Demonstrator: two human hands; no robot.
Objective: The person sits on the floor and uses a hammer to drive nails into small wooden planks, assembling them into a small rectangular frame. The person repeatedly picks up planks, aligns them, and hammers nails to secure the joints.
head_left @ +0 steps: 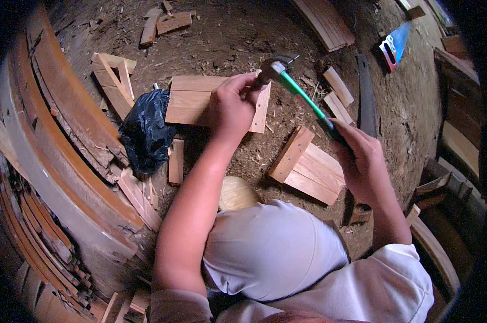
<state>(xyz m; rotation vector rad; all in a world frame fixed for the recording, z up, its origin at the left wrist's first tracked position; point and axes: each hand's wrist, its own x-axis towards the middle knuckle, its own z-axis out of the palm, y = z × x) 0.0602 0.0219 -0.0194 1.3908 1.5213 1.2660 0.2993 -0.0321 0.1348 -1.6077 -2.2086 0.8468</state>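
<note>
My right hand (362, 159) is wrapped round the dark grip of a claw hammer (301, 97) with a green handle. The hammer's head is right at the fingertips of my left hand (234, 105). Those fingers are pinched together above the right end of a wooden panel (188, 105); what they hold, if anything, is hidden. The panel is made of boards lying side by side, with a crosspiece (260, 110) along its right end. Nearer to me lies a second wooden panel (316, 172), its crosspiece dotted with nail heads.
A black plastic bag (146, 132) touches the first panel's left end. Long planks (74, 134) are stacked at the left. Far right, a handsaw (395, 46) with a blue blade lies on the dirt floor. Offcuts (337, 86) and wood chips are scattered around. More boards (324, 24) lie beyond.
</note>
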